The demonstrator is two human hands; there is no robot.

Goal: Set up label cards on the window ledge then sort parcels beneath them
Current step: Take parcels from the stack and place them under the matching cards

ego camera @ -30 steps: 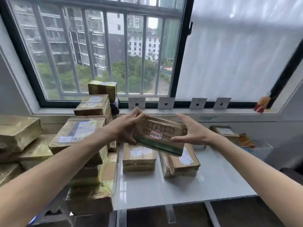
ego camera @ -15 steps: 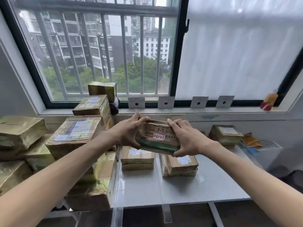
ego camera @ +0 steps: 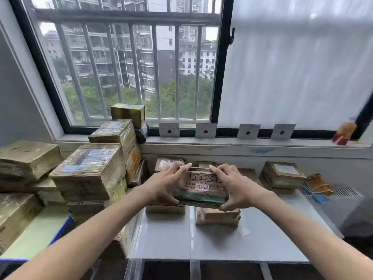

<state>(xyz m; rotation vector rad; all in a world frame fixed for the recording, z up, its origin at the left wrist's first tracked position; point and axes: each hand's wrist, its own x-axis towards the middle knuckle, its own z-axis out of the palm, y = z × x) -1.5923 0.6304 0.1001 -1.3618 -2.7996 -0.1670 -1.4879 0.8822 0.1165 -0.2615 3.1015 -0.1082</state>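
- Left forearm entering from the lower left of the frame, bare, stretched diagonally up toward the centre.
- Left hand (ego camera: 162,187) just left of centre, fingers curled over the top edge and thumb under the bottom edge of a flat brown cardboard parcel with a green stripe and a small red-bordered white sticker (ego camera: 200,188).
- Right forearm entering from the lower right, bare, angled up to the centre.
- Right hand (ego camera: 235,188) just right of centre, mirroring the other: fingers hooked over the parcel's top edge, thumb beneath its lower right corner.
- Parcel gripped at both ends, printed face toward the camera, tilted, held above a grey-white tabletop (ego camera: 167,239) in the lower middle of the frame.
- Directly below the held parcel, two tape-wrapped brown parcels (ego camera: 218,217) lying on the tabletop, partly hidden by hands and parcel.
- Further back, right of centre, a squat brown box with a white shipping label (ego camera: 281,174) against the wall.
- Along the window ledge (ego camera: 242,140) across the middle of the frame, four pale square label cards each with a dark dot (ego camera: 205,130), standing against the black window frame.
- At left, a tall heap of tape-wrapped brown cardboard boxes (ego camera: 88,170), reaching up to the ledge.
- At the right end of the ledge, a blurred red and orange packet (ego camera: 343,133).
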